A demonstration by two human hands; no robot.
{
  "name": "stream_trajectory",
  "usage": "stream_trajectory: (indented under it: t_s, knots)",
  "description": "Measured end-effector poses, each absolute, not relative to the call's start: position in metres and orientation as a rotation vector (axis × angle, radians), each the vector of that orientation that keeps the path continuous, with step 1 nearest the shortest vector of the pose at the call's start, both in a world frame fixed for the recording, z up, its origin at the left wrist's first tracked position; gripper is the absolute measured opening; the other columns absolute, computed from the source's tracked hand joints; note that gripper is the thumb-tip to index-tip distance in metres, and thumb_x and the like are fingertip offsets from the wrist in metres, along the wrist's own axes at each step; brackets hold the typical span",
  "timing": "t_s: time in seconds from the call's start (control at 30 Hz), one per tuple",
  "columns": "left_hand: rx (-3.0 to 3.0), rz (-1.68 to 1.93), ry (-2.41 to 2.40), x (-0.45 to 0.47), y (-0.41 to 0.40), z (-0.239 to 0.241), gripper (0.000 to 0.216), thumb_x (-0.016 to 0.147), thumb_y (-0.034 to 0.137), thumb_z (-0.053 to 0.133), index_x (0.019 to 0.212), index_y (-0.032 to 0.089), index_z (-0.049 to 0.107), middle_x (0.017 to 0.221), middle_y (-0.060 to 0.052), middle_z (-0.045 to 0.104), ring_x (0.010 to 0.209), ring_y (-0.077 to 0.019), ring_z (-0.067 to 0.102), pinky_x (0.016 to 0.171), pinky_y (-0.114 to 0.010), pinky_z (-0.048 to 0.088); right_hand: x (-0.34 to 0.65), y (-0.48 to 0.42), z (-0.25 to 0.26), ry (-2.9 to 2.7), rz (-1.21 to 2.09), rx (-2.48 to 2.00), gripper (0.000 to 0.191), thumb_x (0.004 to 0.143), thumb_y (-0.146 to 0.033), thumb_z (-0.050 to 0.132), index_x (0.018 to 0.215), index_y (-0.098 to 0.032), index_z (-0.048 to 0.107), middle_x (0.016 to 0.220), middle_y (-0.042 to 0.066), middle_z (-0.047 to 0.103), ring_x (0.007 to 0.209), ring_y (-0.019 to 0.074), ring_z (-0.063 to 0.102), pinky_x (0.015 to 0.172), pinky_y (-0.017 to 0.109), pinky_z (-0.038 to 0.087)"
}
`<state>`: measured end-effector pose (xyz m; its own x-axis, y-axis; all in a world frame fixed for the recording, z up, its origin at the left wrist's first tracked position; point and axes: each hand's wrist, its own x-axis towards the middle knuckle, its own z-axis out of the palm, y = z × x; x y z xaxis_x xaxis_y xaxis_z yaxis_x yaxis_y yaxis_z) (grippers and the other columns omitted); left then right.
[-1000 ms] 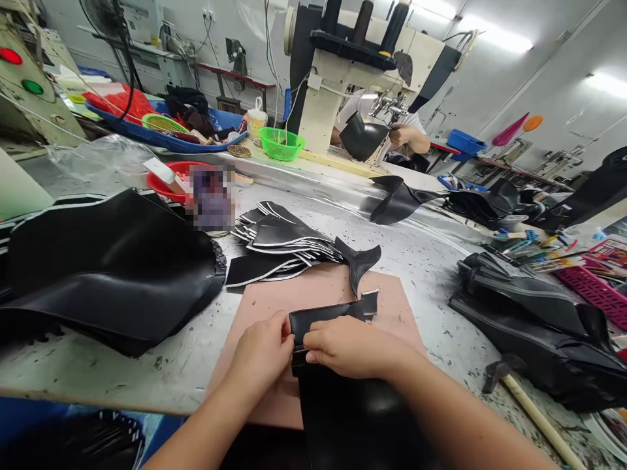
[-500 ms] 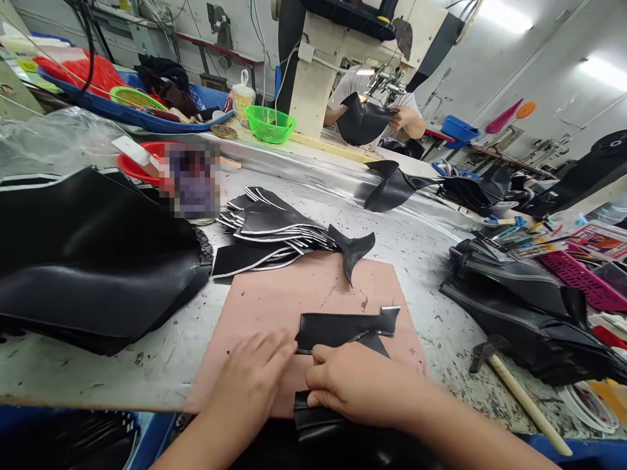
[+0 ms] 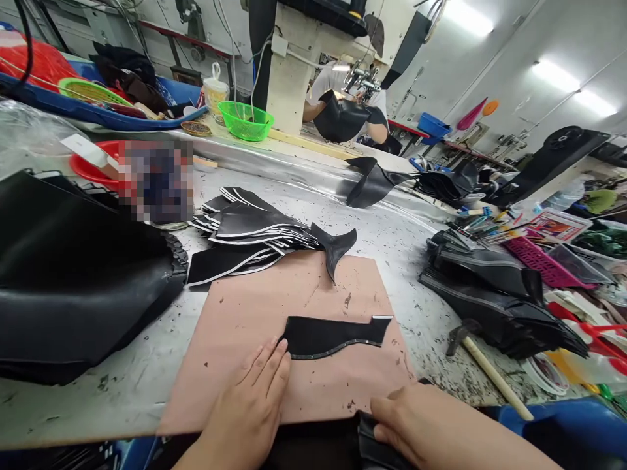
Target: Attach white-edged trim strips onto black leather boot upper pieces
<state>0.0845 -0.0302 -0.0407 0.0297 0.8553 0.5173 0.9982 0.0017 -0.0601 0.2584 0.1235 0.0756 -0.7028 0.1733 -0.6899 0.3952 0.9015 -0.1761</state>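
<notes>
A flat piece of black leather [image 3: 333, 336] with a curved lower edge and a pale tab at its upper right lies on the pinkish-brown board [image 3: 294, 294]. My left hand [image 3: 257, 395] rests on the board with fingers stretched out, fingertips touching the left end of that piece. At the board's near right edge, my right hand [image 3: 409, 414] is closed around folded black leather [image 3: 375, 444], which hangs over the table edge; part of it is hidden under the hand. Beyond the board lies a stack of black leather pieces [image 3: 259, 225] with white edging.
A big black leather pile [image 3: 83, 267] lies at left, another black stack [image 3: 490, 294] at right. A hammer [image 3: 490, 372] lies right of the board. A green basket [image 3: 247, 122] stands at the back. Beyond, a person works black leather [image 3: 340, 117] at a sewing machine [image 3: 289, 72].
My right hand has moved right and toward me with the folded leather, away from the flat piece, whose lower edge now shows. My left hand stays at its left end. The view has shifted.
</notes>
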Motion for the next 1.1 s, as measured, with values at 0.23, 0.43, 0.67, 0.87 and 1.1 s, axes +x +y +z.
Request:
stream_trajectory:
  t_s: [0.23,0.43,0.67,0.87,1.1]
  knots:
    - [-2.056,-0.713,-1.857,0.109,-0.029,-0.037,0.044,0.073,0.002,0.032,0.105,0.017,0.058,0.113,-0.007,0.066,0.095,-0.0142,0.062,0.081,-0.024,0.048,0.254,0.128,0.051,2.520,-0.856,-0.052,0.021,0.092,-0.032,0.050,0.083,-0.017,0.063,0.084,0.002,0.065,0.073,0.0136,0.057,0.064,0.020,0.040]
    - [-2.299,-1.396,-1.942,0.128,-0.030,-0.046,0.050,0.074,0.002,0.035,0.119,0.017,0.047,0.112,-0.010,0.063,0.104,-0.0157,0.058,0.087,-0.027,0.049,0.261,0.141,0.047,2.429,-1.136,-0.155,0.026,0.093,-0.034,0.047,0.083,-0.015,0.062,0.075,0.001,0.060,0.071,0.0131,0.053,0.066,0.020,0.040]
    - [-3.281,-1.906,-1.971,0.143,0.000,-0.016,0.032,0.084,0.035,0.050,0.112,0.021,0.056,0.109,-0.006,0.063,0.100,-0.0235,0.059,0.089,-0.035,0.046,0.265,0.157,0.070,2.441,-0.939,0.084,0.029,0.092,-0.037,0.046,0.082,-0.015,0.062,0.065,0.000,0.056,0.058,0.0119,0.047,0.053,0.021,0.033]
    - [-2.989,-1.994,-2.307,0.145,-0.020,-0.031,0.034,0.091,0.033,0.035,0.116,0.019,0.052,0.091,-0.003,0.065,0.087,-0.0189,0.061,0.079,-0.030,0.049,0.254,0.155,0.062,2.624,-0.541,-0.010,0.022,0.089,-0.032,0.047,0.083,-0.018,0.064,0.070,0.001,0.061,0.059,0.0138,0.051,0.053,0.025,0.028]
    - [-2.359,-1.031,-2.000,0.125,-0.046,-0.028,0.025,0.088,0.012,0.037,0.088,0.016,0.062,0.072,-0.003,0.063,0.060,-0.0141,0.056,0.053,-0.023,0.045,0.246,0.141,0.034,2.646,-0.451,-0.191,0.030,0.093,-0.042,0.041,0.105,-0.024,0.062,0.100,0.004,0.055,0.058,0.0116,0.053,0.050,0.025,0.030]
